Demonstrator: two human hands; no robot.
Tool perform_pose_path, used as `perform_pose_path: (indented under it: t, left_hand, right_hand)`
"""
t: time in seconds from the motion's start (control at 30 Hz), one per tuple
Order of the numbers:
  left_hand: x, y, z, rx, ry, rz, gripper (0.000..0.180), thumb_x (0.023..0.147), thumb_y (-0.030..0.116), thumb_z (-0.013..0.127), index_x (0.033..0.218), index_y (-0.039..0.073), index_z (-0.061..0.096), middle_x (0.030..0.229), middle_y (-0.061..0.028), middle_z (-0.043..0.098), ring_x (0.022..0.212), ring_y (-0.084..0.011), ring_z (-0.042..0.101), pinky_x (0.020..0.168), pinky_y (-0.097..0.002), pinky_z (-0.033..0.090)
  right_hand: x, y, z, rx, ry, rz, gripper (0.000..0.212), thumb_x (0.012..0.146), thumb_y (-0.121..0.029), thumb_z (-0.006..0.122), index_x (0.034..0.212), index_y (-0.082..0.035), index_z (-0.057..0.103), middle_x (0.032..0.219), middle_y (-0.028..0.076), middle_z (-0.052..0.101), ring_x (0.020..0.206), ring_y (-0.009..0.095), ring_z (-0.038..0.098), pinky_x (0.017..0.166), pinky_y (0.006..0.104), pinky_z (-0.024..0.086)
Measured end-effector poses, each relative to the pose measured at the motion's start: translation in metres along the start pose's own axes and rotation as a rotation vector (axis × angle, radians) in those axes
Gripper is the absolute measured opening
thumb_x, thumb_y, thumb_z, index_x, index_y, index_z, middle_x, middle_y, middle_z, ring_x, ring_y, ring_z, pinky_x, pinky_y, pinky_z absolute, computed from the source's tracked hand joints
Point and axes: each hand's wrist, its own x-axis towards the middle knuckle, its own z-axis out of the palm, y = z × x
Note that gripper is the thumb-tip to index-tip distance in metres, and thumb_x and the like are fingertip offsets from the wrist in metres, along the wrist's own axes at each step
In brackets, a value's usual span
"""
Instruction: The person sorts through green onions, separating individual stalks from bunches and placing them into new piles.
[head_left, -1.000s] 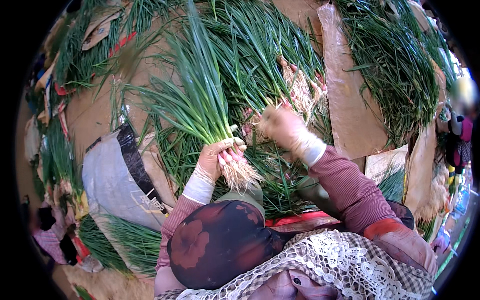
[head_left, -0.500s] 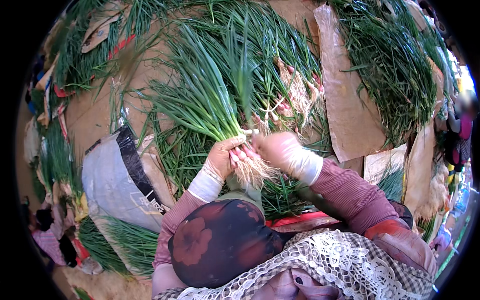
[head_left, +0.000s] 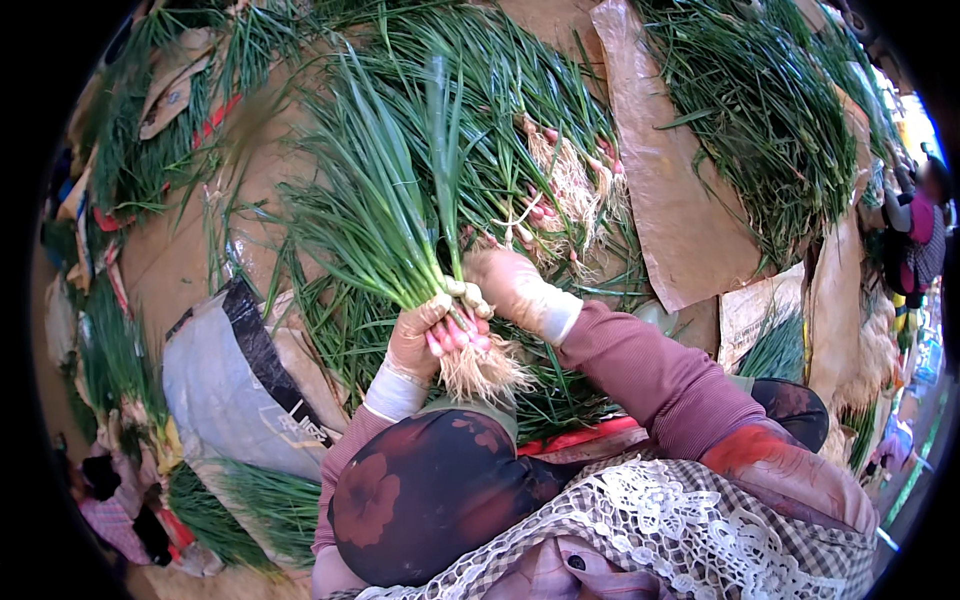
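Observation:
A bunch of spring onions fans out its long green leaves toward the far left, with pink bulbs and pale stringy roots at the near end. My left hand is closed round the bunch just above the bulbs. Against the neck of the bunch, my right hand has its fingers curled in at the base of a separate upright spring onion stalk. Its fingertips are partly hidden. Beyond my hands lies a heap of spring onions, its bulbs and roots facing right.
Cut leaves lie under my hands. A brown sheet separates the heap from another green pile at right. At left is a grey-and-black sack beside more green leaves. People sit at the far left and right.
My right hand has moved left from beside the bulbs up to the neck of the bunch and is less blurred. The whole view has shifted slightly.

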Motion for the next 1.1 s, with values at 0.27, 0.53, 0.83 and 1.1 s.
perform_pose_path:
  t: [0.27, 0.53, 0.83, 1.1]
  left_hand:
    - [-0.006, -0.001, -0.013, 0.029, 0.14, 0.053, 0.05, 0.074, 0.022, 0.054, 0.114, -0.004, 0.039, 0.083, -0.0093, 0.052, 0.078, -0.0216, 0.05, 0.071, -0.035, 0.043]
    - [-0.01, 0.0, -0.022, -0.05, 0.043, 0.075, 0.039, 0.073, 0.022, 0.055, 0.105, 0.001, 0.047, 0.076, -0.0053, 0.051, 0.074, -0.0206, 0.05, 0.082, -0.0396, 0.037]
    - [-0.018, 0.023, -0.018, -0.037, 0.013, 0.248, 0.03, 0.074, 0.016, 0.055, 0.099, 0.005, 0.045, 0.081, -0.0061, 0.051, 0.08, -0.0205, 0.052, 0.084, -0.0378, 0.038]
    - [-0.018, 0.013, -0.031, -0.051, 0.175, 0.266, 0.036, 0.077, 0.025, 0.055, 0.104, 0.002, 0.046, 0.082, -0.0063, 0.051, 0.08, -0.0204, 0.05, 0.081, -0.0386, 0.039]
  right_hand:
    - [-0.004, 0.058, -0.046, 0.247, 0.092, 0.558, 0.035, 0.078, -0.04, 0.045, 0.081, -0.005, 0.053, 0.075, 0.015, 0.058, 0.077, 0.031, 0.055, 0.069, 0.0381, 0.043]
    - [0.033, 0.095, -0.055, 0.16, 0.167, 0.527, 0.037, 0.069, -0.026, 0.052, 0.102, -0.009, 0.052, 0.087, 0.018, 0.057, 0.082, 0.03, 0.056, 0.071, 0.036, 0.043]
    - [0.041, 0.084, -0.038, 0.193, -0.061, 0.58, 0.048, 0.069, -0.02, 0.051, 0.116, -0.011, 0.042, 0.099, 0.015, 0.055, 0.092, 0.029, 0.053, 0.082, 0.0344, 0.039]
    - [0.038, 0.026, -0.018, 0.038, -0.075, 0.364, 0.031, 0.067, -0.028, 0.06, 0.089, -0.009, 0.049, 0.086, 0.014, 0.057, 0.082, 0.029, 0.055, 0.071, 0.0369, 0.043]
